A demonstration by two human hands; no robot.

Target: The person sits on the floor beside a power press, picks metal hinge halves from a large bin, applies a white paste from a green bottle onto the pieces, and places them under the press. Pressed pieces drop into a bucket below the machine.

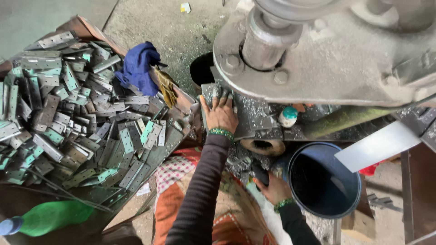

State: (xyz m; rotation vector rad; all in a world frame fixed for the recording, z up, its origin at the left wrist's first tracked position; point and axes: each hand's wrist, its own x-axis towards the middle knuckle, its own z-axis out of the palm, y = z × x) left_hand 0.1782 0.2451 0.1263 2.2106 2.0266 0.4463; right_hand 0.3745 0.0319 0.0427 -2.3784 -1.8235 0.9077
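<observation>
My left hand (220, 113) reaches forward and lies flat on the grey machine bed (254, 119), fingers at a metal plate under the big press head (327, 50); whether it grips a piece I cannot tell. A green beaded bangle rings that wrist. My right hand (272, 187) stays low near my lap, closed around a dark handle (260, 174). A large heap of grey and green-tinted metal hinge plates (77, 113) fills a tray to my left.
A blue cloth (137, 66) and a yellowish glove lie on the tray's far edge. A dark blue bucket (323, 181) stands at the right, next to a short pipe end (263, 146). A green plastic bottle (47, 218) lies bottom left. Metal shavings cover the bed.
</observation>
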